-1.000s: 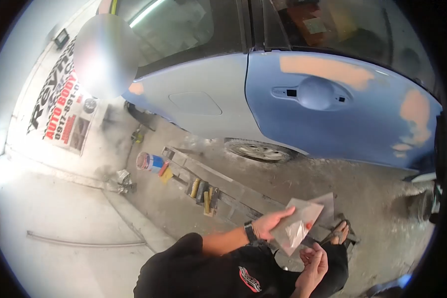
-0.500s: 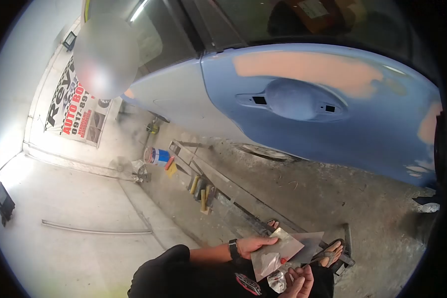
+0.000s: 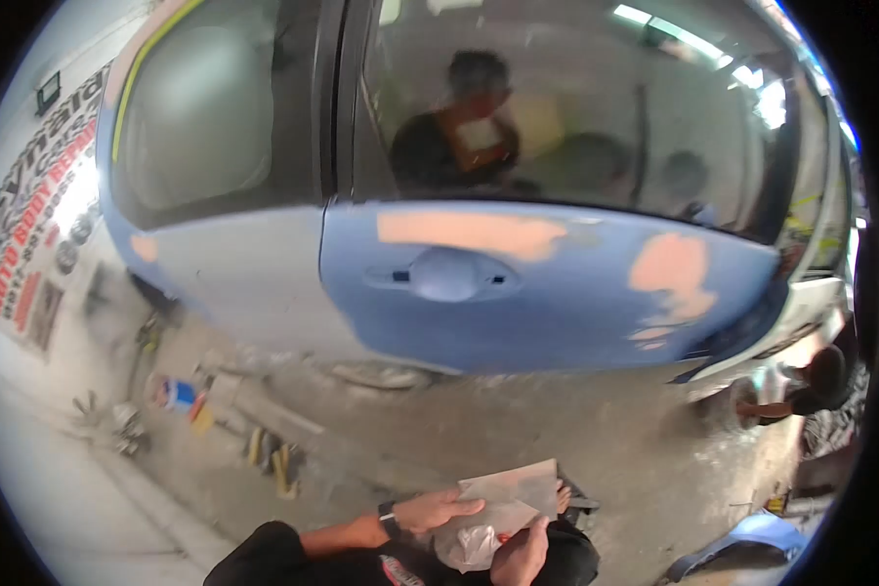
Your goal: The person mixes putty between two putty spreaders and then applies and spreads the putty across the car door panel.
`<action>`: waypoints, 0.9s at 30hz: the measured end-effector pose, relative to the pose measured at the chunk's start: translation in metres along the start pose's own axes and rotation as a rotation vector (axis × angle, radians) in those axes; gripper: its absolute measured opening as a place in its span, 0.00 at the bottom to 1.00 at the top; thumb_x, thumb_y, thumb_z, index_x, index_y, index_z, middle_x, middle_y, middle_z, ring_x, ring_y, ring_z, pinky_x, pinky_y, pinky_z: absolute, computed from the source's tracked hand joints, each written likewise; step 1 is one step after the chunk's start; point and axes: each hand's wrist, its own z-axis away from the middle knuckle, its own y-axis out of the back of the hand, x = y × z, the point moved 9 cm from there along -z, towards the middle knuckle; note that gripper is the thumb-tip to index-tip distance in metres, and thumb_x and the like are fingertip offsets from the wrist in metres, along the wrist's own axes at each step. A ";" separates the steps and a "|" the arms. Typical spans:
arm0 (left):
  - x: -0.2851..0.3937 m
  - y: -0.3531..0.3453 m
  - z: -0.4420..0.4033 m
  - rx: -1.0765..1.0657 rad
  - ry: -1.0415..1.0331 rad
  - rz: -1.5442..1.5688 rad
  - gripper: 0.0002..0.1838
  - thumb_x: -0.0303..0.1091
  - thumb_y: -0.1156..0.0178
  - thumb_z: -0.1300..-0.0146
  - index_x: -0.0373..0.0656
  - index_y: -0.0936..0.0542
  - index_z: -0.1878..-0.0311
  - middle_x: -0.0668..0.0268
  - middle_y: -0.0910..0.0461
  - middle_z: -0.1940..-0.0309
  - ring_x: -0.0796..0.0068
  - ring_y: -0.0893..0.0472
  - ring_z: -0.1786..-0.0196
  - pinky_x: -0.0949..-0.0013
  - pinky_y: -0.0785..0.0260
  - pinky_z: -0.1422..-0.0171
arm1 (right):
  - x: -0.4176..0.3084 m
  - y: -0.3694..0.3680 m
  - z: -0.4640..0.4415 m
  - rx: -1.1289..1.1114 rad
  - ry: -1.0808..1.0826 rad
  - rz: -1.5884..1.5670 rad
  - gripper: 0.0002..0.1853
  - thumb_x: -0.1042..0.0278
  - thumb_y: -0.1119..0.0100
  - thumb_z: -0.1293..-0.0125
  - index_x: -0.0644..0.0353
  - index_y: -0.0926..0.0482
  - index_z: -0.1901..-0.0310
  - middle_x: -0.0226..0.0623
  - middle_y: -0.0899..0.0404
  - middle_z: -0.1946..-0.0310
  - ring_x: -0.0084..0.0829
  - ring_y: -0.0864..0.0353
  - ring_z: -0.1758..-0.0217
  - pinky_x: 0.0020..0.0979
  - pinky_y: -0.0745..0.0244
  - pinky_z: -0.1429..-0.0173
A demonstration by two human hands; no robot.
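Observation:
My left hand (image 3: 438, 510), with a dark watch on the wrist, is closed on flat, pale plates (image 3: 520, 488), its thumb across the near edge. On the lower plate lies a crinkled whitish piece (image 3: 474, 547), with a small red spot (image 3: 504, 537) beside it. My right hand (image 3: 521, 557) is closed at the plates' lower right side, thumb up against them; its other fingers are mostly hidden. Beyond both hands is a blue car door (image 3: 439, 327) with orange-pink patches (image 3: 469, 230) and a handle recess (image 3: 444, 273).
On the floor at left are a blue-and-white can (image 3: 178, 395), a bench frame (image 3: 264, 405) and yellow and dark blocks (image 3: 283, 467). Another person (image 3: 801, 396) is low at the right. A blue panel (image 3: 742, 547) lies at lower right. A printed banner (image 3: 39, 225) hangs at left.
The view has swung to show more of the car's right side. My right hand has come up against the plates. The plates have turned in my left hand.

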 end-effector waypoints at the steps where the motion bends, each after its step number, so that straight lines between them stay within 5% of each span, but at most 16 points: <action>1: 0.010 -0.010 0.010 -0.020 -0.055 -0.044 0.26 0.46 0.39 0.20 0.38 0.24 0.29 0.66 0.19 0.36 0.77 0.21 0.36 0.66 0.28 0.31 | -0.003 -0.011 0.003 -0.032 0.032 -0.091 0.20 0.61 0.48 0.17 0.65 0.28 0.32 0.44 0.17 0.45 0.41 0.14 0.47 0.38 0.19 0.42; 4: 0.015 -0.016 0.035 -0.042 -0.116 -0.208 0.26 0.47 0.40 0.20 0.38 0.23 0.30 0.65 0.19 0.36 0.77 0.20 0.39 0.65 0.25 0.34 | -0.016 -0.029 0.009 -0.074 0.137 -0.308 0.16 0.64 0.51 0.16 0.65 0.25 0.37 0.40 0.13 0.51 0.34 0.12 0.52 0.31 0.16 0.47; 7: -0.001 0.014 0.046 -0.002 -0.060 -0.299 0.27 0.49 0.41 0.20 0.38 0.24 0.30 0.64 0.18 0.37 0.76 0.17 0.42 0.64 0.23 0.37 | -0.034 -0.027 0.006 0.008 0.243 -0.508 0.18 0.70 0.49 0.19 0.65 0.27 0.33 0.40 0.14 0.47 0.36 0.13 0.46 0.35 0.17 0.42; 10: 0.025 0.016 0.084 -0.014 -0.241 -0.039 0.27 0.50 0.44 0.19 0.39 0.25 0.30 0.64 0.15 0.41 0.74 0.14 0.44 0.64 0.21 0.38 | -0.072 -0.021 0.030 0.137 0.403 -0.153 0.19 0.73 0.46 0.22 0.67 0.27 0.33 0.41 0.15 0.45 0.37 0.13 0.43 0.38 0.19 0.39; 15: 0.066 -0.013 0.121 -0.452 -0.351 0.409 0.26 0.50 0.49 0.17 0.40 0.27 0.29 0.62 0.17 0.39 0.64 0.15 0.39 0.56 0.21 0.33 | -0.091 -0.083 0.043 -0.246 0.615 0.260 0.16 0.77 0.39 0.27 0.70 0.18 0.40 0.40 0.13 0.48 0.31 0.13 0.46 0.33 0.18 0.42; 19: 0.075 0.009 0.122 0.002 -0.480 0.283 0.25 0.48 0.48 0.17 0.39 0.27 0.31 0.60 0.18 0.39 0.62 0.15 0.39 0.54 0.22 0.33 | -0.090 -0.128 0.092 -0.456 0.912 0.501 0.19 0.82 0.40 0.29 0.71 0.18 0.38 0.41 0.14 0.44 0.28 0.14 0.46 0.29 0.19 0.43; 22: 0.106 0.013 0.142 -0.061 -0.619 0.248 0.25 0.48 0.47 0.17 0.38 0.27 0.30 0.59 0.17 0.39 0.63 0.15 0.39 0.53 0.22 0.33 | -0.121 -0.147 0.145 -0.512 0.831 0.254 0.19 0.85 0.43 0.29 0.70 0.18 0.38 0.43 0.13 0.43 0.31 0.14 0.43 0.35 0.21 0.35; 24: 0.119 -0.002 0.168 0.068 -0.661 0.170 0.24 0.48 0.46 0.18 0.36 0.23 0.35 0.60 0.16 0.43 0.67 0.15 0.43 0.57 0.21 0.39 | -0.153 -0.180 0.190 -0.375 1.276 0.898 0.24 0.88 0.44 0.33 0.64 0.17 0.36 0.48 0.13 0.44 0.41 0.13 0.43 0.45 0.21 0.33; 27: 0.141 -0.029 0.202 0.196 -0.890 -0.210 0.24 0.49 0.46 0.17 0.34 0.16 0.49 0.67 0.14 0.58 0.77 0.18 0.57 0.67 0.25 0.52 | -0.153 -0.213 0.191 -0.182 1.594 1.454 0.28 0.80 0.37 0.37 0.54 0.19 0.34 0.44 0.17 0.40 0.50 0.18 0.37 0.59 0.27 0.30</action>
